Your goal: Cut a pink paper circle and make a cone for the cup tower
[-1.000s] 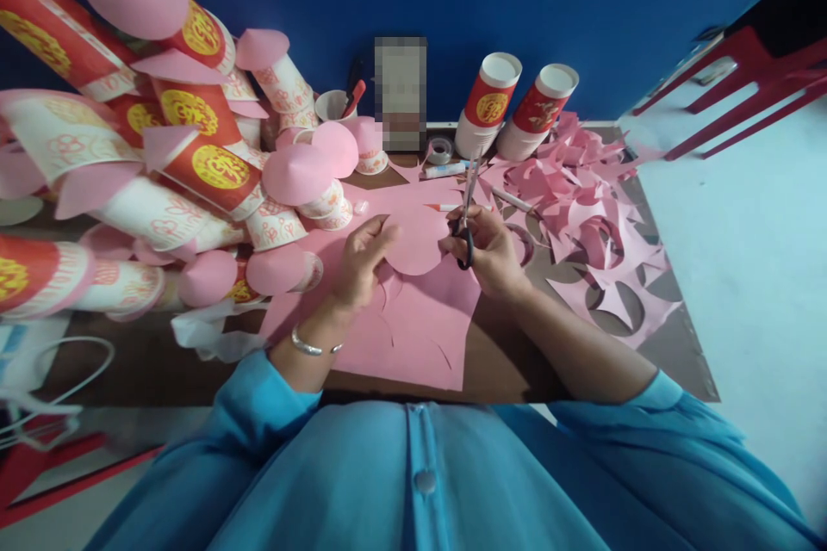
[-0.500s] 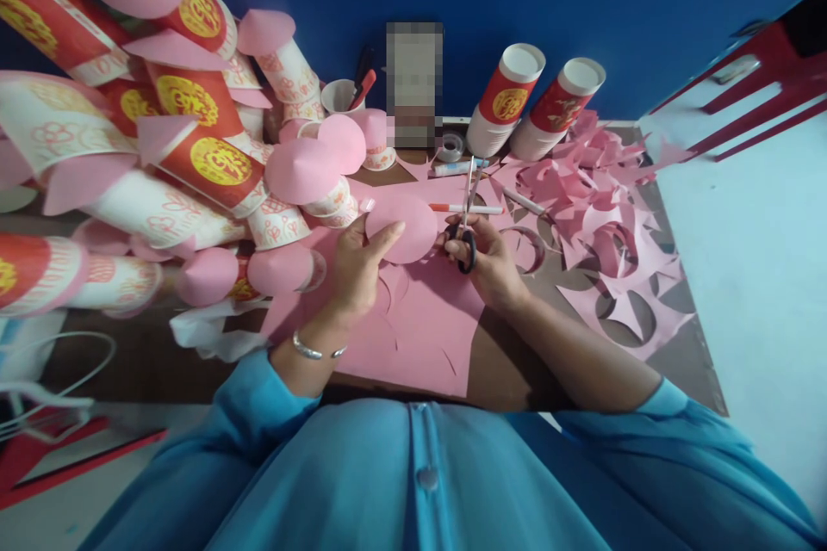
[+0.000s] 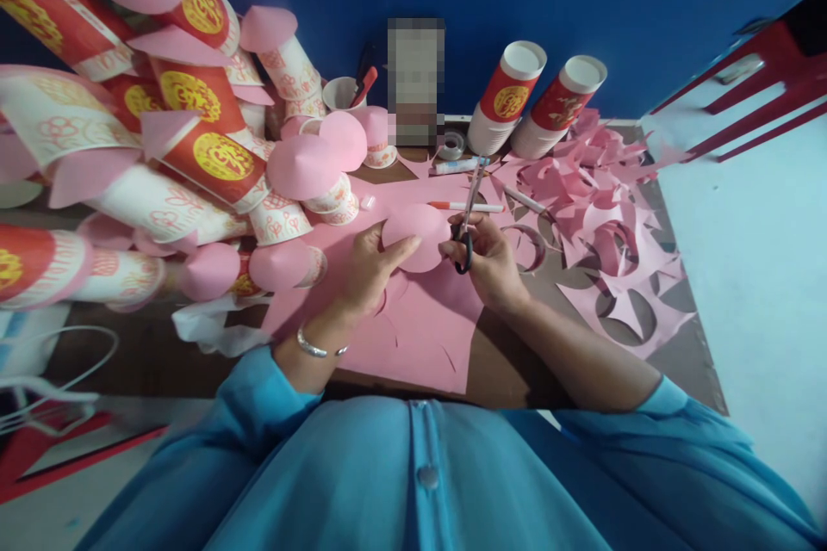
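Observation:
Between thumb and fingers, my left hand [image 3: 375, 271] pinches the left edge of a pink paper circle [image 3: 417, 232]. My right hand [image 3: 494, 263] is closed round the black handles of a pair of scissors [image 3: 473, 189], whose blades point away from me. The thumb side of that hand is close to the circle's right edge; whether it touches I cannot tell. Under both hands lies a large pink paper sheet [image 3: 413, 344] with a few curved slits. A marker [image 3: 465, 207] with a red-orange cap rests just beyond the circle.
Many paper cups with pink cones [image 3: 303, 165] crowd the left side. Two cup stacks [image 3: 507, 99] stand against the blue wall, beside a tape roll [image 3: 450, 143], a glue tube [image 3: 460, 165] and a blurred-out phone-shaped object [image 3: 415, 77]. Pink scraps [image 3: 607, 224] cover the table's right part.
My left hand has carried the paper circle a little right and toward me, nearer the right hand. The scissors have tilted slightly, their tips shifting right.

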A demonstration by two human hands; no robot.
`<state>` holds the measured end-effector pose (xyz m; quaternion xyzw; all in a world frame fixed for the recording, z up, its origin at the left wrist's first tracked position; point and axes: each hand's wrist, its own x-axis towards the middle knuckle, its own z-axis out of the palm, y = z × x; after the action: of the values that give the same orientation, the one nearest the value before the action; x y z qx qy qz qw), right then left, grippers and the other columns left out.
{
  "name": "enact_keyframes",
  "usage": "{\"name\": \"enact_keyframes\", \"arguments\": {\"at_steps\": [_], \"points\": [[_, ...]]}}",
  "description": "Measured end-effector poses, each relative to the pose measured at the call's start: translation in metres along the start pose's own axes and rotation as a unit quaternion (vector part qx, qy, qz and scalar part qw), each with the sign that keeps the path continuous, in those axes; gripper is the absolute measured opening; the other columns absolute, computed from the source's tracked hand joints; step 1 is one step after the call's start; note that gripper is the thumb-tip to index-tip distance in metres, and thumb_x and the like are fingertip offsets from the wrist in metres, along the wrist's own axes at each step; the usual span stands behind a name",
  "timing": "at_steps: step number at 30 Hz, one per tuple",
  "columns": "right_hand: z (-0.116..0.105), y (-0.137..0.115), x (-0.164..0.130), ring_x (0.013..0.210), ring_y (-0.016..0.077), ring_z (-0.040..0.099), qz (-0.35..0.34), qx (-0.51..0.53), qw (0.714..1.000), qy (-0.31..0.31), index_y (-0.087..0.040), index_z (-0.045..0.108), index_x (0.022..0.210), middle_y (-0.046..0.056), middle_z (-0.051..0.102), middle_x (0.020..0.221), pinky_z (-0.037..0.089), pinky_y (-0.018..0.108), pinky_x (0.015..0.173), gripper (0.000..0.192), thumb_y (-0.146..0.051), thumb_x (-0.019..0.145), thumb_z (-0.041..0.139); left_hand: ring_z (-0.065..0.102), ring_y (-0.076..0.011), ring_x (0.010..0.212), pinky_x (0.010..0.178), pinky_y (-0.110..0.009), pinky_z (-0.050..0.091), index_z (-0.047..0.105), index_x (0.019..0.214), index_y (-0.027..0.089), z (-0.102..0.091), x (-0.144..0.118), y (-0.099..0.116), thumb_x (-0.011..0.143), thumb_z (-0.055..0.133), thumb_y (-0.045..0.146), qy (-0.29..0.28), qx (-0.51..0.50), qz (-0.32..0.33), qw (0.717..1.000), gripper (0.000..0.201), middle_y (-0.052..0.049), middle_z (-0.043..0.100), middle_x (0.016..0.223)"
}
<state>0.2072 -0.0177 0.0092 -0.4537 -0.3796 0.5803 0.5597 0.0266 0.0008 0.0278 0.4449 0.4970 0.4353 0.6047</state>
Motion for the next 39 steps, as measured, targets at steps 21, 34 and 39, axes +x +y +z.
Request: {"name": "enact_keyframes", "arguments": {"at_steps": [21,34,39], "points": [[-0.044,-0.03,0.013,0.071,0.0149,0.06,0.026,-0.237,0.954,-0.181,-0.017,0.08,0.116,0.003,0.07,0.08,0.051,0.028,0.067,0.06,-0.054,0.07,0.091,0.073,-0.0265,0.1,0.095,-0.042,0.059,0.073,0.097,0.019,-0.017,0.012,0.02,0.08,0.079,0.044,0.071,-0.047,0.113,0.99,0.031,-0.006,0.078,0.095],[-0.035,-0.029,0.008,0.063,0.0111,0.053,0.013,-0.288,0.93,-0.228,-0.015,0.081,0.117,0.002,0.068,0.075,0.048,0.024,0.059,0.053,-0.046,0.074,0.086,0.074,-0.0264,0.099,0.091,-0.041,0.063,0.073,0.096,0.019,-0.016,0.008,0.025,0.081,0.077,0.042,0.06,0.009,0.115,0.991,0.027,-0.006,0.079,0.095],[-0.034,-0.025,0.008,0.063,0.0095,0.052,0.018,-0.265,0.937,-0.229,-0.016,0.081,0.118,0.002,0.068,0.077,0.047,0.023,0.06,0.049,-0.037,0.074,0.086,0.073,-0.0254,0.102,0.094,-0.038,0.062,0.074,0.101,0.018,-0.017,0.007,0.024,0.081,0.078,0.038,0.05,0.015,0.105,0.993,0.029,-0.008,0.08,0.104]]}}
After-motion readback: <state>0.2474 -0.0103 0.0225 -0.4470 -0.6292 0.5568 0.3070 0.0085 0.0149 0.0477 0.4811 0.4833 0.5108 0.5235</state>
